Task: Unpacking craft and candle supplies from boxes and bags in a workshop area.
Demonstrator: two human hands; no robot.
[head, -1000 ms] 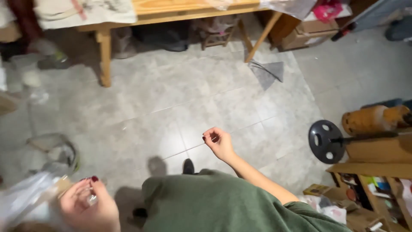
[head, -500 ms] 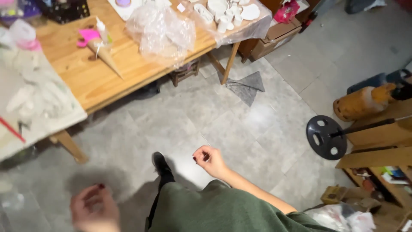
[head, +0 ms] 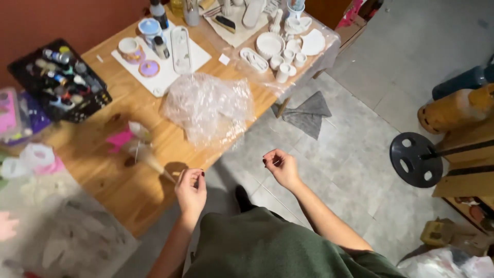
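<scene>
Step in hand, as judged: approach to the bench, nothing gripped that can be made out

- Left hand: raised at the bench's near edge, fingers curled, thumb and forefinger pressed together as if on something very small; whether anything is pinched cannot be told
- Right hand: held over the floor, well clear of the bench, fingers loosely curled in, thumb against forefinger; nothing visible in it
- Nearest thing to the left hand: a brush lying on the bench just beside it, tip toward the hand, not touched
- Crumpled plastic film lies mid-bench, beyond the brush
- Further back: white tray with small pots and bottles, a group of white ceramic pieces at the far end, black paint rack at the left
- Grey cloth lies on the floor by the bench leg; a black disc stand is at the right

Next move, as judged: a short reach forward and left is called for, fingers opened first, brush taken by its handle so the film is not dragged
</scene>
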